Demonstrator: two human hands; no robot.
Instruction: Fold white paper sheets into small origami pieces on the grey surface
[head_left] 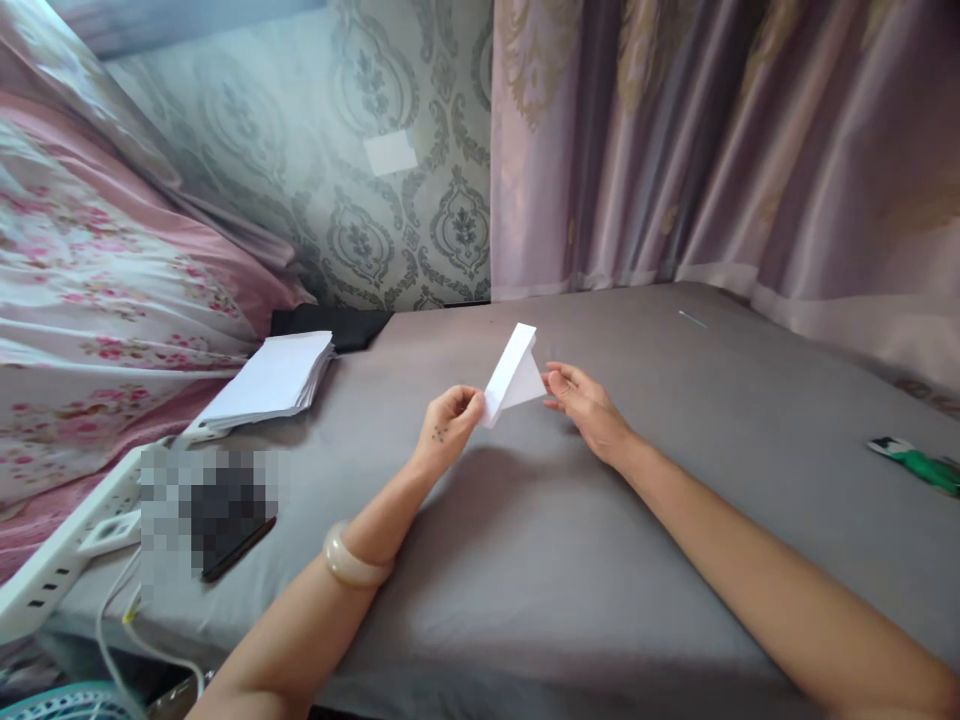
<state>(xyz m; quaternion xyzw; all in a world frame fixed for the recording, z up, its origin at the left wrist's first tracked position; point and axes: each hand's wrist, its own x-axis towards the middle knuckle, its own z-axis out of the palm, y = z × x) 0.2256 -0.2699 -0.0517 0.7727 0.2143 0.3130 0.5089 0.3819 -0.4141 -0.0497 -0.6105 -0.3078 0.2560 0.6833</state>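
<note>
My left hand (448, 425) pinches already folded paper (511, 374); my right hand (589, 410), loosely open, is at its corner. From here, I can't judge what remains.

Folded white paper (517, 375): lower corner hidden by the left hand (450, 425); contact with the right hand (591, 408) unclear.
Flat dark object (238, 550): mostly masked by pixel blocks.
Long white plastic power strip (60, 565): cut off by the left edge.
Thin pale stick (692, 319): too small to identify.
Green-and-white object (924, 468): blurred, kind unclear.

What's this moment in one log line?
left hand: pinching folded white paper | right hand: beside it, contact unclear | farther left: paper stack
</note>
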